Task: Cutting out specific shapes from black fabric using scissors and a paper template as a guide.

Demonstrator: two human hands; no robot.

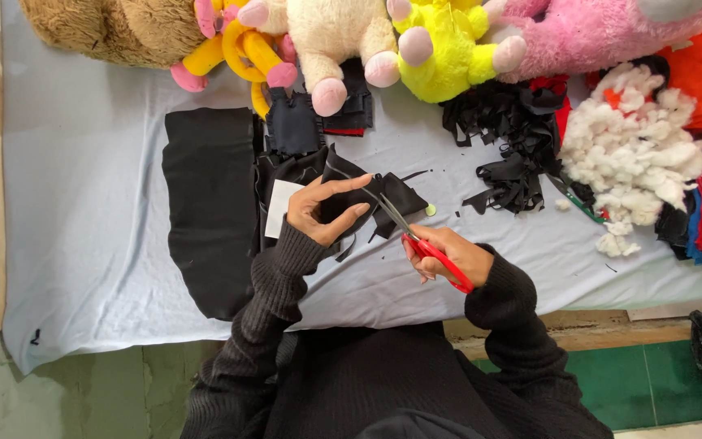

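Two hands meet over the pale sheet (pixel 83 162). The black fabric piece (pixel 367 195) sits just above centre, at twelve o'clock from your body; it looks light, limp and floppy, so pinch it near the cut line to keep it taut. Your left hand (pixel 322 210) pinches it, fingers narrowly closed. Your right hand (pixel 448 254), at four o'clock from it, grips the red-handled scissors (pixel 420 240), blades touching the cloth.
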